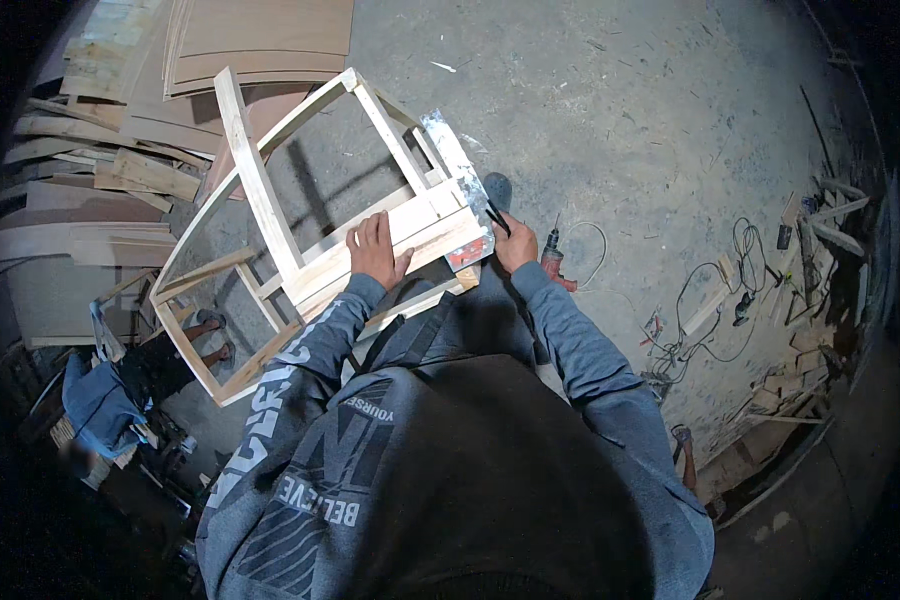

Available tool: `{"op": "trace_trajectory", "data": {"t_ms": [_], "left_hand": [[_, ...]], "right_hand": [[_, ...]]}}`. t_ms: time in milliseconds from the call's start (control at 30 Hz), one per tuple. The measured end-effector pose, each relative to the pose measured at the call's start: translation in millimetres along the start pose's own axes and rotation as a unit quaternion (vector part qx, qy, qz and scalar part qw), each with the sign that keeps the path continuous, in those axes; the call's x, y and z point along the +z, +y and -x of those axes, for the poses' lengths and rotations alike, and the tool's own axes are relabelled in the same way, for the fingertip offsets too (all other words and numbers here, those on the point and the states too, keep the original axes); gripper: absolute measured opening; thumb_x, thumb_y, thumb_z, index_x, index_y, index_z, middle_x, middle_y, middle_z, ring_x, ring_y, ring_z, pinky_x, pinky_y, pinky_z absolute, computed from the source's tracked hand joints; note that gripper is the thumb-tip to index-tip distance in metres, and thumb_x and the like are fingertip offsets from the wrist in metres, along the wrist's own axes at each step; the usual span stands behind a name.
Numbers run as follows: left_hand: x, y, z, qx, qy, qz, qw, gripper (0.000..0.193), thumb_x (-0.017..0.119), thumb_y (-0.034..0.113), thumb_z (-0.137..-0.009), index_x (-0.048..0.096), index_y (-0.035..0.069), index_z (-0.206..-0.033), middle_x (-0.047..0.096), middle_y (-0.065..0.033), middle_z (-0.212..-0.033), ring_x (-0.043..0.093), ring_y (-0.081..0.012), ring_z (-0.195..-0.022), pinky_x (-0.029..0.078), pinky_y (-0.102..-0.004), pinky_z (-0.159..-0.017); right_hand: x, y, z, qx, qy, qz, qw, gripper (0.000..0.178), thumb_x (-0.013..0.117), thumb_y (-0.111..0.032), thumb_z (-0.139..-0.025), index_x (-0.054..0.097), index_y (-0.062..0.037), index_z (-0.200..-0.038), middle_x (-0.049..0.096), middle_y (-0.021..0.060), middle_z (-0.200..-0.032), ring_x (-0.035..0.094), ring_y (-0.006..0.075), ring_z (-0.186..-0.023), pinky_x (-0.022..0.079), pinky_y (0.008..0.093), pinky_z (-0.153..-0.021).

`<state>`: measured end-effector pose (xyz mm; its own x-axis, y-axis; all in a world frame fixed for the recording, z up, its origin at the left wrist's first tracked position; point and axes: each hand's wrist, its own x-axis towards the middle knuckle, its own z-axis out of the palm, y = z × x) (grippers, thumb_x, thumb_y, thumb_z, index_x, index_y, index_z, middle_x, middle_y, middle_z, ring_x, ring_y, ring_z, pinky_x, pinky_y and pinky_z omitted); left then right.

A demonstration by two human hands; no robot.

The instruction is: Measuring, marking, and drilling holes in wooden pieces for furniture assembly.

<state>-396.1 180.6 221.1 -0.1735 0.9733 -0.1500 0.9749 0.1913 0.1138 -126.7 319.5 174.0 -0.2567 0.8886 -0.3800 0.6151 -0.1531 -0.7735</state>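
A pale wooden frame [260, 190] with curved sides and several crossbars lies tilted in front of me. My left hand [373, 250] rests on its wide near board [330, 270], fingers stretched over the wood and thumb apart. At the board's right end, my right hand [515, 243] is closed round a slim black tool [497, 217]; its exact kind is hard to make out. Beneath that end of the frame sits a paint-spattered strip [455, 150], whitish with red patches. Just right of my right hand, a red power drill [560, 270] lies on the floor.
Plywood sheets [260, 45] and wooden offcuts [145, 175] are piled at the left. Another person [110, 400] is at the lower left. Tangled cables [680, 340] and scrap wood [805, 370] lie on the concrete floor [620, 130] at the right.
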Motion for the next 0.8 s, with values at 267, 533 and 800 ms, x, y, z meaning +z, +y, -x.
{"op": "trace_trajectory", "data": {"t_ms": [267, 533, 800], "left_hand": [[-1.5, -2.1, 4.0, -0.026, -0.009, 0.022, 0.999, 0.093, 0.064, 0.058, -0.092, 0.036, -0.004, -0.155, 0.043, -0.0209, -0.151, 0.038, -0.0372, -0.142, 0.023, -0.0606, -0.119], [0.2, -15.8, 3.1, -0.034, 0.053, 0.153, 0.986, 0.073, 0.060, 0.044, -0.101, 0.037, 0.002, -0.156, 0.047, -0.0229, -0.151, 0.044, -0.0389, -0.140, 0.029, -0.0554, -0.120], [-8.8, -15.1, 0.2, -0.034, 0.110, 0.224, 0.968, 0.069, 0.070, 0.040, -0.094, 0.047, 0.014, -0.154, 0.057, -0.0179, -0.140, 0.051, -0.0388, -0.131, 0.037, -0.0504, -0.112]], "right_hand": [[-14.6, 16.8, 0.4, 0.028, -0.021, -0.083, 0.996, 0.032, 0.072, -0.020, -0.097, 0.073, -0.0012, -0.122, 0.076, 0.0234, -0.104, 0.075, 0.0287, -0.095, 0.056, 0.0392, -0.085], [16.5, 24.2, 40.3, 0.006, -0.055, -0.207, 0.977, 0.036, 0.075, -0.021, -0.098, 0.072, 0.0042, -0.123, 0.077, 0.0097, -0.106, 0.069, 0.0156, -0.096, 0.056, 0.0335, -0.086], [95.6, -21.5, 67.1, 0.013, -0.157, -0.180, 0.971, 0.033, 0.077, -0.019, -0.095, 0.074, 0.0043, -0.120, 0.078, 0.0111, -0.101, 0.072, 0.0182, -0.093, 0.056, 0.0333, -0.085]]}}
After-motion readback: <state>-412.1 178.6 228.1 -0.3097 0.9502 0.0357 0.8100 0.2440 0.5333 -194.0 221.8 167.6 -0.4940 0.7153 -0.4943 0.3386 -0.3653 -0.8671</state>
